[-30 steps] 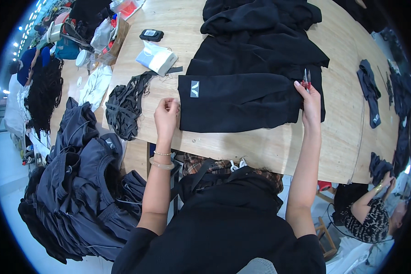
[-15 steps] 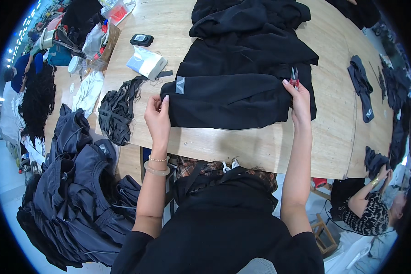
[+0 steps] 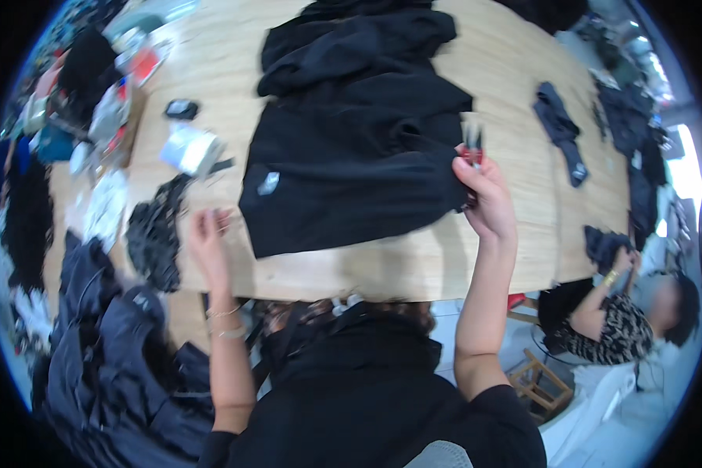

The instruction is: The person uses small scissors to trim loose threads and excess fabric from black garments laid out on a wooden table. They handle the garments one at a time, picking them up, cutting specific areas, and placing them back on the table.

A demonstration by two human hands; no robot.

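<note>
A black garment with a small pale patch at its left end lies across the near part of the table. My right hand grips its right edge. Red-handled thread snips are in the same hand, blades pointing away from me. Off the fabric, to its left, my left hand hovers by the table's near edge, fingers loosely apart and holding nothing. It is somewhat blurred. Beyond the garment, more black fabric lies bunched.
Left on the wooden table are a tangle of dark strips, a white box and a small black device. A heap of dark clothes stands at my left. To the right, another person handles dark fabric.
My left hand has let go of the garment's left end and moved left. The right hand still holds the snips and the edge. The whole view has shifted.
</note>
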